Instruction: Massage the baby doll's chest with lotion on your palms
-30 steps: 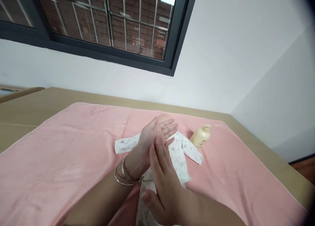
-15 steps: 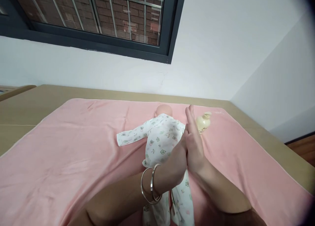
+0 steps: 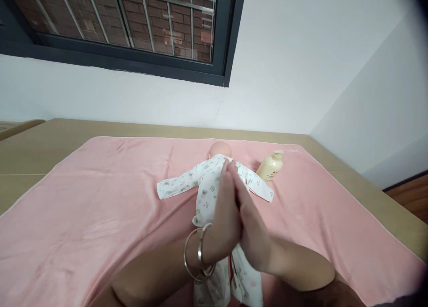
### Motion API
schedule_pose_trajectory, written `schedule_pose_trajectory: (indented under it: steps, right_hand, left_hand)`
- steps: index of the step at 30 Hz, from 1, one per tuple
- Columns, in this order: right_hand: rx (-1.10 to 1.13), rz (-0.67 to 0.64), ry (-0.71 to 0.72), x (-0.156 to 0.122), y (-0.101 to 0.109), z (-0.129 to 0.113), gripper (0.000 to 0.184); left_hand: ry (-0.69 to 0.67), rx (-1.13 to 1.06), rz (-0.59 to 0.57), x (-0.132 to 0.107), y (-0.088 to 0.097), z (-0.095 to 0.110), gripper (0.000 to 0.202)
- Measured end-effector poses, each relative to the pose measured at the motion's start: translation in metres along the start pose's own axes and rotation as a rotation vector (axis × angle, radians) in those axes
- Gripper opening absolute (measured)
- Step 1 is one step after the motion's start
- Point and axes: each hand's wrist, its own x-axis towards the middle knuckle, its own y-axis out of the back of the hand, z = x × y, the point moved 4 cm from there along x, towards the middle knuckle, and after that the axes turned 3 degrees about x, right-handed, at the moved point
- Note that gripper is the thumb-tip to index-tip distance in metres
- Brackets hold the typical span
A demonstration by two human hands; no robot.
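A: How does the grip stand?

B: The left hand [image 3: 227, 222] and the right hand [image 3: 256, 238] are pressed flat together, palm to palm, fingers straight and pointing to roughly 12 o'clock. Neither is curled round any object I can see; whether something lies between the palms, I can't tell.

A: Anything on the wrists?

B: Two silvery bracelets [image 3: 199, 251] circle the left one, at 8 o'clock from the palms.

A: Where's the doll [image 3: 205, 195]?

B: Behind the hands, which hide part of its white patterned top [image 3: 210, 182]. Its bald head [image 3: 220, 149] is towards 11 o'clock. One sleeve [image 3: 177, 187] stretches to 10, the other sleeve [image 3: 262, 191] to 1, and the trouser legs [image 3: 249, 278] show between 6 and 7.

A: And the bottle [image 3: 270, 166]?

B: Pale yellow, at 1 o'clock, just beside that second sleeve.

A: What are they on?

B: A pink blanket [image 3: 107, 209], wrinkled at 9 o'clock, spread over a light wooden surface [image 3: 30, 159] whose border shows beyond it.

A: Farther out?

B: A white wall [image 3: 284, 75] at 12, and at 11 a dark-framed window [image 3: 224, 39] with metal bars and brickwork behind the glass.
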Motion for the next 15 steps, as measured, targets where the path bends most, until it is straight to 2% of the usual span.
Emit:
schedule_pose_trajectory:
  steps: [4, 7, 10, 11, 13, 15]
  right_hand:
    - [0.153, 0.245, -0.15, 0.019, 0.027, 0.017, 0.055]
    - [0.307, 0.304, -0.277, 0.031, 0.024, 0.031, 0.059]
    - [0.551, 0.216, -0.38, 0.027, 0.0, 0.036, 0.059]
    - [0.628, 0.178, -0.375, 0.025, -0.007, 0.035, 0.057]
    - [0.748, 0.085, -0.338, 0.022, -0.018, 0.03, 0.053]
    - [0.809, 0.027, -0.306, 0.025, -0.022, 0.033, 0.052]
  left_hand:
    - [-0.284, 0.235, -0.03, -0.008, -0.017, -0.024, 0.052]
    - [-0.386, 0.366, -0.001, 0.002, -0.008, -0.028, 0.054]
    - [-0.506, 0.458, 0.09, 0.027, 0.018, -0.008, 0.049]
    - [-0.597, 0.599, 0.079, 0.037, 0.027, 0.003, 0.047]
    - [-0.809, 0.782, 0.202, 0.053, 0.051, 0.027, 0.044]
    - [-0.867, 0.854, 0.353, 0.07, 0.078, 0.042, 0.046]
